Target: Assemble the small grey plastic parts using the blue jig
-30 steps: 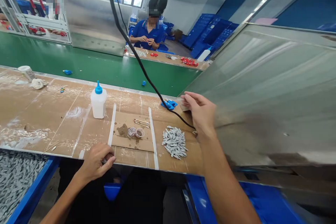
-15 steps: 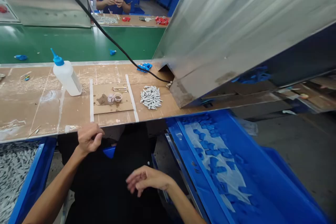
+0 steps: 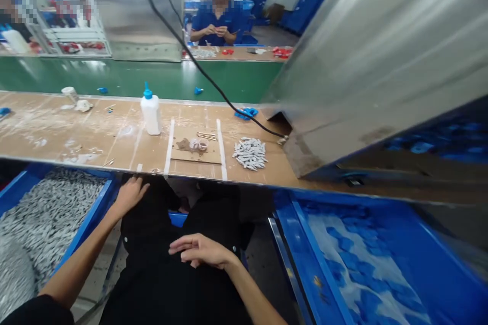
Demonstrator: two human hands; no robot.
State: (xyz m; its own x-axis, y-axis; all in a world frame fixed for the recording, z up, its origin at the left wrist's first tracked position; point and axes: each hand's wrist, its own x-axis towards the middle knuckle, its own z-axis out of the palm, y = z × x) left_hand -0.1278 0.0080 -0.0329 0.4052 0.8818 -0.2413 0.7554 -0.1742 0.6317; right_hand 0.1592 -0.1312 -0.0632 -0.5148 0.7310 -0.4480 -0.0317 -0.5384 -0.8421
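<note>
My left hand (image 3: pixel 130 195) hangs just below the front edge of the wooden workbench (image 3: pixel 68 134), holding nothing. My right hand (image 3: pixel 200 250) rests on my black clothing, its fingers slightly spread and empty. Beyond them, a cardboard pad (image 3: pixel 196 147) taped to the bench carries a few small rings and several thin sticks. A heap of small grey-white parts (image 3: pixel 249 154) lies to its right. A plastic glue bottle with a blue cap (image 3: pixel 150 114) stands to its left.
A bin of grey-white parts (image 3: pixel 46 218) sits at lower left, and a blue bin with blue pieces (image 3: pixel 354 259) at lower right. A steel panel (image 3: pixel 373 71) overhangs the bench's right side. A black cable (image 3: pixel 213 78) crosses the bench. A co-worker (image 3: pixel 219 23) sits beyond a green bench.
My right hand has moved back from the bench onto my lap, and my left hand has dropped below the bench edge. The view has tilted down and widened.
</note>
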